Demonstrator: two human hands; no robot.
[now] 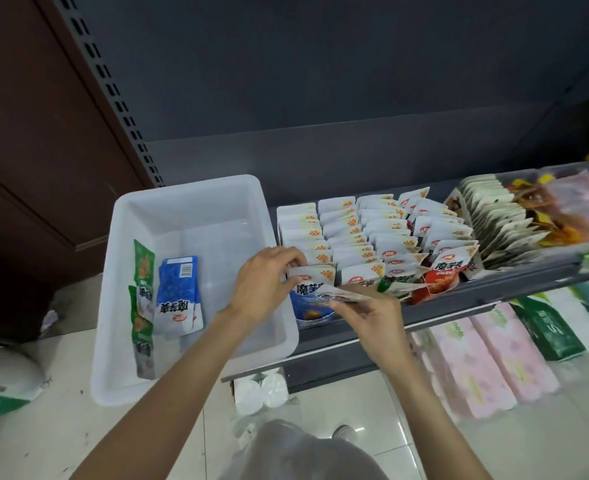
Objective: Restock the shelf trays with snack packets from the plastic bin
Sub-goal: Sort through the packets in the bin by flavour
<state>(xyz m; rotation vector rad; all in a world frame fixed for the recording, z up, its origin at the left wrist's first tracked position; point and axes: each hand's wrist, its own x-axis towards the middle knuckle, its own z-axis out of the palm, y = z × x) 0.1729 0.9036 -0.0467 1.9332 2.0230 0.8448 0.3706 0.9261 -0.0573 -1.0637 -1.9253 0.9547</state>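
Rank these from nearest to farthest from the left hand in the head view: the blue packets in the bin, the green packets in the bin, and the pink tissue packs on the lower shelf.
From the left hand:
1. Blue packets, to its left in the bin.
2. Green packets, farther left by the bin's wall.
3. Pink tissue packs, lower right, below the shelf.

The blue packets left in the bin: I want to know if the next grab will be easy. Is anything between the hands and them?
Nothing visible blocks them. The blue packets lie uncovered in the open plastic bin, with green packets beside them. Both the left hand and right hand are busy with packets at the shelf tray.
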